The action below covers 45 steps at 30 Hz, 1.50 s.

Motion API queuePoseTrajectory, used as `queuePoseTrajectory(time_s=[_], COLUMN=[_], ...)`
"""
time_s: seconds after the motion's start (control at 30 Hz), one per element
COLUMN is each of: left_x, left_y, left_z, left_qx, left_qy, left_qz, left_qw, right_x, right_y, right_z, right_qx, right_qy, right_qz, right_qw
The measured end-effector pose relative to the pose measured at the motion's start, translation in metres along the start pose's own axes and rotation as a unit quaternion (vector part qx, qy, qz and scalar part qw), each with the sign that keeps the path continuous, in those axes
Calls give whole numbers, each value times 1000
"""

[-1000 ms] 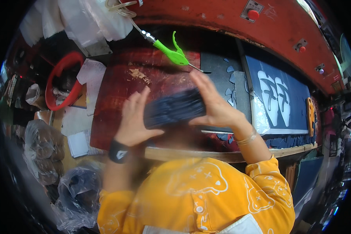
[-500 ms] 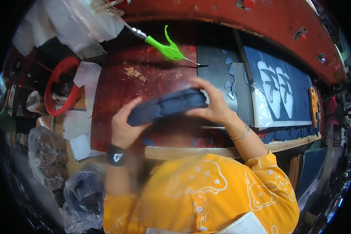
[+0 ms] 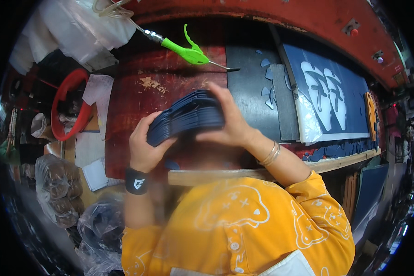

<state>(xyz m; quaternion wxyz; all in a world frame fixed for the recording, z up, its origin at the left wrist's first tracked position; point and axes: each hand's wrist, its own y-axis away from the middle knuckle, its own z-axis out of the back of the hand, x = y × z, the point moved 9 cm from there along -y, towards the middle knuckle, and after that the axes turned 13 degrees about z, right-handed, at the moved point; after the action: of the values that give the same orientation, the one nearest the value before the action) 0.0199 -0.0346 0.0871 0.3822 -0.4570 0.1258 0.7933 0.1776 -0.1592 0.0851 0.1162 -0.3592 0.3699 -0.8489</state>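
Note:
A stack of thin dark-blue die-cut sheet pieces (image 3: 186,117) is held up over the red work table (image 3: 129,108), edges facing up and layers partly fanned. My left hand (image 3: 145,142), with a black wristband, grips its left end between thumb and fingers. Around the right end, my right hand (image 3: 232,120) has its thumb low and its fingers high; thin bangles circle that wrist. Beyond the stack lies a bright-green air blow gun (image 3: 188,53), its nozzle pointing right, on a hose. What faces the table under the stack is hidden.
At right, a blue sheet (image 3: 352,101) with white sole-shaped cut-outs lies beside a grey strip (image 3: 284,103) and blue scraps (image 3: 267,92). An orange die-like piece (image 3: 371,115) stands beyond. A red basin (image 3: 60,106) and plastic bags (image 3: 57,188) are at left. A wooden rail (image 3: 207,176) edges the table.
The stack has tilted and its layers now show more separately. My right hand has moved left and slightly up, closer to my left hand. The whole view has shifted a little.

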Motion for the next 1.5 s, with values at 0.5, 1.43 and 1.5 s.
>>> queuePoseTrajectory(time_s=[0.5, 1.43, 1.5], left_x=[-1, 76, 60], left_y=[0, -69, -58], left_z=[-7, -20, -18], left_qx=[53, 159, 202], left_qy=[-81, 74, 88], left_qz=[59, 103, 100], left_qw=[994, 979, 970], right_x=[42, 112, 91], right_y=[-34, -19, -33], right_z=[-27, -22, -13], right_qx=[118, 365, 313], right_qy=[228, 118, 138], right_qz=[21, 70, 34], right_qw=[966, 921, 939])
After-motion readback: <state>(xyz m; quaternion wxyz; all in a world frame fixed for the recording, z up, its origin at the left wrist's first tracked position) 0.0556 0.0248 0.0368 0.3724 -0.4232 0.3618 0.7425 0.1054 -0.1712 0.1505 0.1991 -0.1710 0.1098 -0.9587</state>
